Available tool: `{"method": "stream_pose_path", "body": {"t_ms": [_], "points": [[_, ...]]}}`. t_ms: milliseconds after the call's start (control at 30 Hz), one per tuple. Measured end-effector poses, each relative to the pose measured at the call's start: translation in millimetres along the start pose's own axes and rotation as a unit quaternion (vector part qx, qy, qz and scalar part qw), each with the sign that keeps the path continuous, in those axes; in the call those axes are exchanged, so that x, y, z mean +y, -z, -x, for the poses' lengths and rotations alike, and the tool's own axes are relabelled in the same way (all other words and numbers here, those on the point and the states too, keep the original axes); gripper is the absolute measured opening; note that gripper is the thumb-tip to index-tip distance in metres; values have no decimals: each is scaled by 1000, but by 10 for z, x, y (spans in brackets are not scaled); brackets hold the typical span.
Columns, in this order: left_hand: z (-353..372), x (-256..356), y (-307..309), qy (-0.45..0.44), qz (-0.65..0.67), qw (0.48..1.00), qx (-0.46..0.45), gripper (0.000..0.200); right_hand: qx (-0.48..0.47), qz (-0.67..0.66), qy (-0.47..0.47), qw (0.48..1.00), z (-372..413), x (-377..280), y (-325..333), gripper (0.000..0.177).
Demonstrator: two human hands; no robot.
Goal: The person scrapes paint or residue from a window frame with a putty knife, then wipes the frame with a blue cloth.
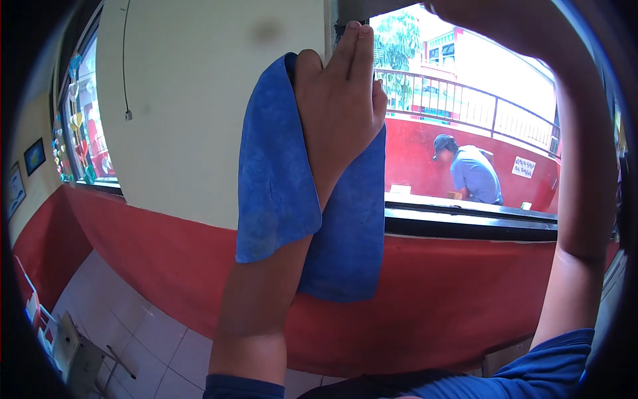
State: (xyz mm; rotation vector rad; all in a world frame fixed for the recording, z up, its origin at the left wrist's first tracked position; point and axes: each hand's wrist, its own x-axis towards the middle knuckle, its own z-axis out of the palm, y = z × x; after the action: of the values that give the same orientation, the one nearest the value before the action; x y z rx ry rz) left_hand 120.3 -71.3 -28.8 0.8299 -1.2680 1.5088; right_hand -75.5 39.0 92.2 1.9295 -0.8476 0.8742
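Note:
My left hand [340, 113] is raised in the middle of the view, back of the hand toward me. Two fingers point up against the dark edge of the window frame [365, 63], and the others are bent. A blue cloth [276, 166] is gripped in this hand and hangs down on both sides of the wrist. At the top right, my right hand [482, 20] reaches up in front of the window's upper part. It is cut off by the top edge and dark against the light, so its finger grip is hidden.
Past the window sill [465, 216], a person [475, 173] in a cap leans forward outside, near a red wall [415, 156] and a railing [465, 100]. A cord [126, 73] hangs on the left wall. A chair [73, 346] stands at lower left.

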Motion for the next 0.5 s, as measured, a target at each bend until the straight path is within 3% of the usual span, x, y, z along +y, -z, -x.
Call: {"method": "stream_pose_path", "body": {"t_ms": [100, 133, 200, 233, 300, 433, 500], "points": [[16, -8, -37, -3, 6, 1000, 20, 61, -10, 5, -67, 998, -59, -192, 91, 39], [25, -12, -48, -3, 9, 1000, 23, 61, 59, 37, 2, 998, 11, -104, -53, 38], [26, -32, -68, -6, 13, 999, 29, 60, 66, 48, 12, 997, 5, -121, -49, 37], [19, -33, -53, -6, 11, 1000, 22, 60, 4, 29, -47, 998, -76, -235, 106, 36], [5, -15, -18, -1, 9, 1000, 11, 60, -40, 17, -62, 997, -92, -267, 184, 36], [1, -33, -22, -3, 7, 1000, 9, 58, 15, -22, 12, 1000, 45, -135, 139, 35], [8, -19, -17, -1, 1, 1000, 9, 58, 31, 71, 4, 997, 49, -130, 67, 32]]}}
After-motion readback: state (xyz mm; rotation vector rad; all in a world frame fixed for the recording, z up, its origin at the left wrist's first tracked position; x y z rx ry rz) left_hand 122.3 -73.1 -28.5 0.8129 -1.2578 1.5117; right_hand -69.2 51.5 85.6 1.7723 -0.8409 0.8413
